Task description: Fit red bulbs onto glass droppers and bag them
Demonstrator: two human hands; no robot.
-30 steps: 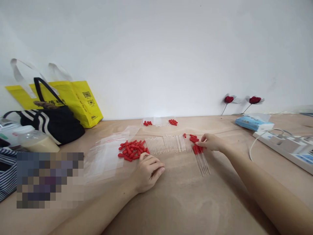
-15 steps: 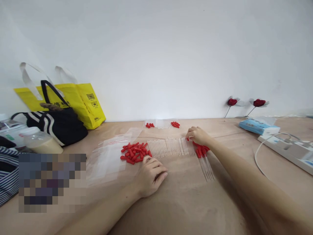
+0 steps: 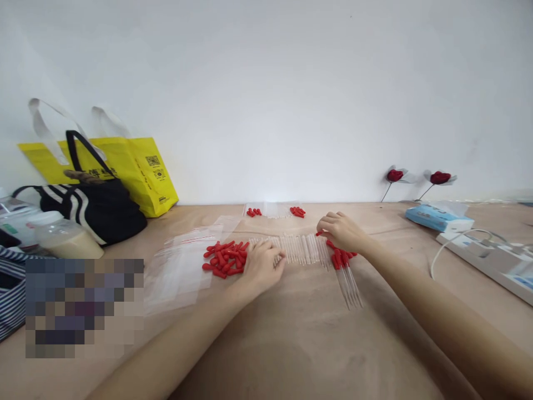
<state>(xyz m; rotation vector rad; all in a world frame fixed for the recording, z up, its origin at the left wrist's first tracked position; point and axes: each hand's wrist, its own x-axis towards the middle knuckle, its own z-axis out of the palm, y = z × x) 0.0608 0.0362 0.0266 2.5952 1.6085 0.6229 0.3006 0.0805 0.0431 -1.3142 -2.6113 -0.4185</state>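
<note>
My left hand [image 3: 263,265] rests palm down on the left end of a row of clear thin tubes [image 3: 300,248], right beside a pile of loose red caps [image 3: 224,259]. My right hand [image 3: 339,230] sits at the row's right end with a red cap pinched at its fingertips. Below that hand lies a bundle of tubes with red caps fitted [image 3: 345,268]. Whether my left fingers hold a tube is hidden.
Clear zip bags [image 3: 183,266] lie left of the caps. Two small packets with red caps [image 3: 275,210] sit by the wall. A black bag [image 3: 94,208], yellow bag [image 3: 137,169] and bottle [image 3: 62,240] stand left. A blue tissue pack [image 3: 437,216] and power strip [image 3: 495,258] lie right.
My left hand slid forward from the bare table onto the left end of the clear tubes. My right hand stayed at the right end of the row, shifting only slightly.
</note>
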